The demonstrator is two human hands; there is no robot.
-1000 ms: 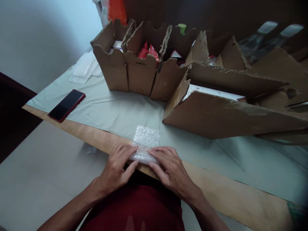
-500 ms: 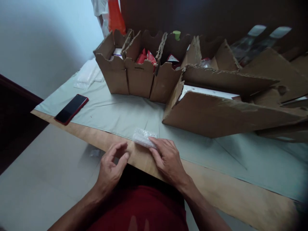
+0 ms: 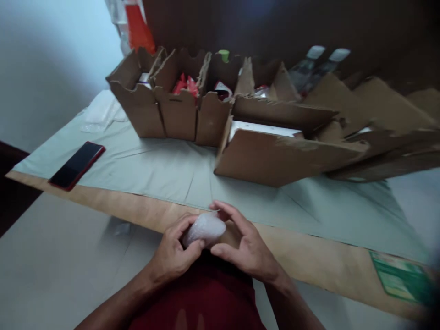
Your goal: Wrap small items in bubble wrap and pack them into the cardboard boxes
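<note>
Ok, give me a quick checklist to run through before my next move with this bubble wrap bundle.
1. Grip on the bubble wrap bundle: ok, the left hand and right hand both pinch it.
2. Wrap fully closed around its contents: cannot tell, too blurred.
3. What is inside: cannot tell, hidden.
4. Phone apart from the hands: ok, it lies at the far left on the cloth.
5. Cardboard boxes open on top: ok, the row stands open behind the cloth's bare stretch.

Clear bubble wrap [image 3: 204,228], red-edged black phone [image 3: 76,165] — brown cardboard boxes [image 3: 275,158], pale-green cloth [image 3: 165,167].
</note>
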